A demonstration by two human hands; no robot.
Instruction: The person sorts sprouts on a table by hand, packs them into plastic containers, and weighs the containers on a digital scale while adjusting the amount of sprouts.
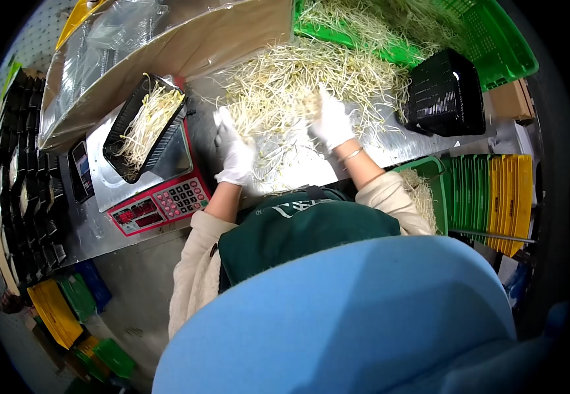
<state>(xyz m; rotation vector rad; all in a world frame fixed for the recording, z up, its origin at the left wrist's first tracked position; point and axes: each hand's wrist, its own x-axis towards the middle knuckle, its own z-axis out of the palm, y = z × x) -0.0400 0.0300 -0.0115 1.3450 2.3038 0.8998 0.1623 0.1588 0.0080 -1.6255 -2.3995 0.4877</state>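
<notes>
A loose heap of bean sprouts (pixel 298 79) is spread over the metal table in front of me. My left hand (pixel 233 151), in a white glove, is at the heap's left edge with its fingers apart and nothing visible in them. On the right side, my right hand (pixel 333 123), also gloved, touches the sprouts with fingers stretched out and thumb apart. To the left, a black tray (pixel 115 148) filled with sprouts rests tilted on a red scale (pixel 191 190); neither hand touches it.
A green crate (pixel 505 49) of sprouts stands at the back right, beside black trays (pixel 446 92). A cardboard box (pixel 232 33) with clear plastic lids borders the back left. Stacked filled trays (pixel 28 190) line the far left. A green bin (pixel 434 177) sits by my right arm.
</notes>
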